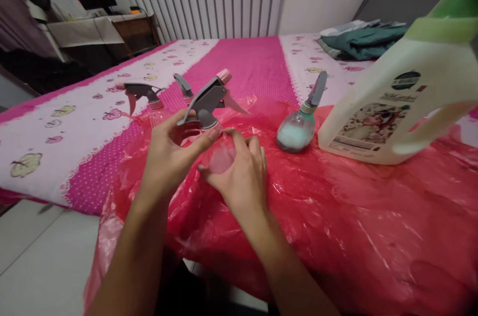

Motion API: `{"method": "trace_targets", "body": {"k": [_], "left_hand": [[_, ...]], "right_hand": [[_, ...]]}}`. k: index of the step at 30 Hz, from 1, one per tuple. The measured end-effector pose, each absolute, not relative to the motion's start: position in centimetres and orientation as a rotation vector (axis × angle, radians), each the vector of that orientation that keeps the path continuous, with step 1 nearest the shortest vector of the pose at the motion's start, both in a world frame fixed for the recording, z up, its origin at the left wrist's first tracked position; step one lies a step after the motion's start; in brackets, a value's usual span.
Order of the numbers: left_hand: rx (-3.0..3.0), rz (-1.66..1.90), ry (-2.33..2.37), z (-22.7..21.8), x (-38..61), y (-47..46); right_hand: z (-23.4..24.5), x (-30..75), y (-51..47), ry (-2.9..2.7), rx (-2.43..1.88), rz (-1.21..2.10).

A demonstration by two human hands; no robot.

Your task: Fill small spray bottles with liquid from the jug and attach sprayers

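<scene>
Between my hands is a spray bottle with a grey trigger head (207, 101), a pink nozzle and a clear pinkish body (222, 159). My left hand (166, 151) is closed around the collar just under the trigger head, its thumb pressed on the front. Lower down, my right hand (242, 171) curls its fingers and thumb around the body. Part of the bottle is hidden by my fingers. A second pink and grey spray bottle (144, 91) stands behind my left hand, with another grey trigger head (182, 86) beyond it.
Red plastic sheeting (317, 226) covers the near part of the bed (246, 67). Right of my hands stands a round spray bottle (297, 131) holding pale liquid, beside a large white jug (403, 81) with a green cap. Folded clothes (362, 39) lie at the far right.
</scene>
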State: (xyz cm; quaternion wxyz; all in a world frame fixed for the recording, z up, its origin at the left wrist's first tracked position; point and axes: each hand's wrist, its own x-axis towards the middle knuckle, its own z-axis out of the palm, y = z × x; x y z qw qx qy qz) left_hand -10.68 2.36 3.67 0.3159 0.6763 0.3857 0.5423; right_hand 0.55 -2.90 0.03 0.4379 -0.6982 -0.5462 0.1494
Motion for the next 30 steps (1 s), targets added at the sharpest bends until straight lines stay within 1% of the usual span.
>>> {"method": "trace_targets", "body": {"k": [6, 10, 17, 22, 27, 30], "left_hand": [[2.122, 1.467, 1.209, 4.0, -11.1, 1.7], [2.216, 1.525, 1.396, 4.6, -10.5, 0.8], [1.898, 1.443, 1.095, 3.9, -10.8, 2.0], [1.682, 1.454, 0.979, 3.1, -10.8, 2.7], [1.713, 1.464, 0.819, 2.9, -10.1, 2.4], [1.769, 1.474, 0.822, 3.1, -9.8, 2.1]], "right_hand": [[-0.4, 0.7, -2.9, -1.41, -1.763, 0.284], [-0.5, 0.7, -3.0, -1.425, -1.747, 0.266], [-0.4, 0.7, -2.9, -1.37, -1.754, 0.287], [-0.4, 0.5, -2.9, -1.39, -1.702, 0.336], [-0.3, 0.7, -2.8, -1.371, -1.701, 0.349], [-0.2, 1.0, -2.7, -1.38, -1.712, 0.33]]}}
